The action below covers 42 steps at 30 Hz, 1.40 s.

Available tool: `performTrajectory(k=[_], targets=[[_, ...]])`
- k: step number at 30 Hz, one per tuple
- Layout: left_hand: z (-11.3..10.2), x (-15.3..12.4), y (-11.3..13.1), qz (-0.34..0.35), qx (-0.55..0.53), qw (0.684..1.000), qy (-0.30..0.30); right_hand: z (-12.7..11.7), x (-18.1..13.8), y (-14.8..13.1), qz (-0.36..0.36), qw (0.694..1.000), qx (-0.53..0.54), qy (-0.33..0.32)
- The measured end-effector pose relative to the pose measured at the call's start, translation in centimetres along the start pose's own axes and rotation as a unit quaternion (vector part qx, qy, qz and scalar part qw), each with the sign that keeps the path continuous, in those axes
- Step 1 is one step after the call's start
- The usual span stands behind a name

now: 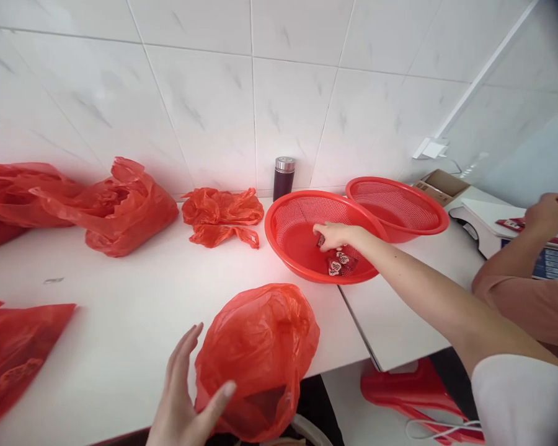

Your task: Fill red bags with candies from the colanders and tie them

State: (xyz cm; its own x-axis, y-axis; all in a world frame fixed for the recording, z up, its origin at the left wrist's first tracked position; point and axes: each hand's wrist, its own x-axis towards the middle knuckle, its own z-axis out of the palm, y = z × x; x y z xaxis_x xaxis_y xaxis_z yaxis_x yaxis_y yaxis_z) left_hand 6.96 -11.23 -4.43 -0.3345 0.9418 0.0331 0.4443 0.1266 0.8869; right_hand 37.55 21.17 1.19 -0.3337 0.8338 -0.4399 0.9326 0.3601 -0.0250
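Left hand (181, 406) by red bag (260, 328) | white tabletop (121, 316) | marbled tile wall (199, 93)

Apparently a workroom: white tables (134, 310) against a tiled wall (204, 105), red baskets (297, 214), plastic bags (134, 217), a co-worker (532, 303) alongside.

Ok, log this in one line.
left hand: open, at open red bag | right hand: in nearer red basket, at packet

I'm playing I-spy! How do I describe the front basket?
By the tiled wall is a white table. On it, the front red basket sits left of the back basket; only the front one has the right hand inside, beside small packets.
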Motion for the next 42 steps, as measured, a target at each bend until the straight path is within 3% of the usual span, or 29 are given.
performTrajectory(k=[3,7,14,21,28,32,35,38,42], targets=[[1.2,-0.8,-0.8,-0.007,0.068,0.998,0.004,0.2,0.4,2.4,0.048,0.998,0.012,-0.045],[1.5,-0.9,-1.5,-0.045,0.053,0.998,0.01,2.2,0.0,2.9,0.059,0.993,0.032,-0.096],[1.2,-0.3,-2.1,-0.106,-0.092,0.99,-0.025,3.9,-2.6,1.2,0.014,0.998,0.045,-0.051],[1.4,1.0,-2.4,-0.157,-0.136,0.965,-0.161,3.4,-3.1,-0.2,-0.008,0.998,0.056,-0.008],[0.8,2.1,-0.2,-0.232,-0.348,0.902,-0.11,-0.5,-4.2,-0.2,-0.045,0.986,0.129,0.097],[1.0,3.7,0.2,-0.235,-0.41,0.877,-0.085,-3.4,-7.7,-3.7,-0.109,0.948,0.246,0.168],[1.4,4.9,-0.1,-0.235,-0.433,0.865,-0.095,-3.3,-10.6,-8.6,-0.195,0.912,0.307,0.191],[1.5,5.7,-0.7,-0.249,-0.457,0.85,-0.088,-0.1,-11.9,-13.3,-0.265,0.893,0.299,0.205],[0.9,6.4,-2.2,-0.273,-0.475,0.836,-0.043,5.7,-11.1,-16.2,-0.26,0.919,0.246,0.167]])
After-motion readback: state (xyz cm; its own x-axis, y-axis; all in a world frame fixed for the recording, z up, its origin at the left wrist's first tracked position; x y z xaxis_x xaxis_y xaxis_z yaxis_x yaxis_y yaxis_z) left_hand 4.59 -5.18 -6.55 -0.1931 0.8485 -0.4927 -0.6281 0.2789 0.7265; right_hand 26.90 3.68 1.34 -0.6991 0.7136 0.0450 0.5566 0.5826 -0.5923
